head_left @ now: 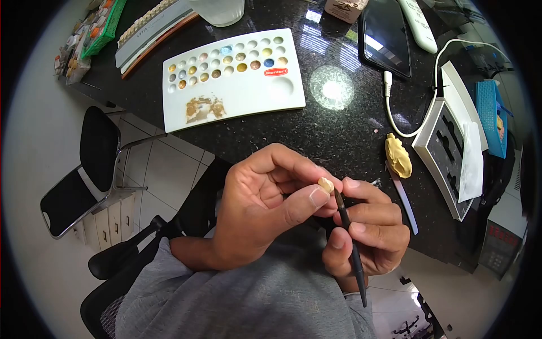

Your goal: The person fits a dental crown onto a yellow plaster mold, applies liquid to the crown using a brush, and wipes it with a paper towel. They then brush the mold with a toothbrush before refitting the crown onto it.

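Between the thumb and fingers of my left hand [265, 203] is a small cream-coloured tooth piece [326, 184]. My right hand [375, 231] grips a thin black brush [354, 254], its dark tip pointing up beside the tooth piece; whether they touch is hard to tell. Beyond my hands lies a white palette [243, 96] with rows of coloured wells, a red label and a brown smear on its lower left. To the right of my hands, a yellow putty lump [398, 156] sits at the upper end of a pale spatula [405, 206].
An open white case [446, 147] and a blue basket [491, 116] stand at the right. A phone [385, 37], white cable [395, 127] and glass cup [220, 11] are at the back. Shade guide [149, 39] and green basket [105, 31] lie back left; a chair [101, 141] stands left.
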Demonstrator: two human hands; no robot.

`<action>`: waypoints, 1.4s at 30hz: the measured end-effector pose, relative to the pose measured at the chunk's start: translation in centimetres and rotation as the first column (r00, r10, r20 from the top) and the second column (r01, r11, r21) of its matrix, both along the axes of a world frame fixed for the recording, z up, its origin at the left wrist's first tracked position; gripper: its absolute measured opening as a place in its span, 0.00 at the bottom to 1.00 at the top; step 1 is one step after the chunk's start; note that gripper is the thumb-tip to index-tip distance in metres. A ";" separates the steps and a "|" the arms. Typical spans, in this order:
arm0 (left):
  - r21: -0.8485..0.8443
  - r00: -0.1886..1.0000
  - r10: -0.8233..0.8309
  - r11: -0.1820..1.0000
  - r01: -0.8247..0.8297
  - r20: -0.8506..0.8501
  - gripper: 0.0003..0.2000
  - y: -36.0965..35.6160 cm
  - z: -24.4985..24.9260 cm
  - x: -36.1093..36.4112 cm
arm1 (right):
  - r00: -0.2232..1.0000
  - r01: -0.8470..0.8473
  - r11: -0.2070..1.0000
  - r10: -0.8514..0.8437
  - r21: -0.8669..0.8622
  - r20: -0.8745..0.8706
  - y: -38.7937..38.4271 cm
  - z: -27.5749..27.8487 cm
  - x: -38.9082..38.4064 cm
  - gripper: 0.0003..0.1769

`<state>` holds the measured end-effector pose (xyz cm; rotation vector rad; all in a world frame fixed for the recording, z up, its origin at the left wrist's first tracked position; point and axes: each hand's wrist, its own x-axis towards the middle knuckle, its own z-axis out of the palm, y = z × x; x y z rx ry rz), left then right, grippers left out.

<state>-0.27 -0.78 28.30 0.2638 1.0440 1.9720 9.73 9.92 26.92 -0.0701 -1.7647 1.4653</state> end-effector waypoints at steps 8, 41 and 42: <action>0.015 1.000 -0.006 1.000 0.006 -0.002 0.07 0.0 -0.1 0.0 | 1.000 -0.008 0.999 0.007 0.036 0.020 0.2 0.2 0.0 0.20; 0.017 1.000 -0.029 0.999 0.029 -0.001 0.06 -0.2 -0.1 -0.2 | 1.000 0.021 0.999 -0.022 0.044 0.021 -0.1 0.2 -0.1 0.18; 0.026 1.000 -0.030 0.999 0.030 -0.003 0.06 -0.2 -0.1 -0.2 | 1.000 0.015 0.999 -0.016 0.046 0.021 0.0 0.2 -0.1 0.18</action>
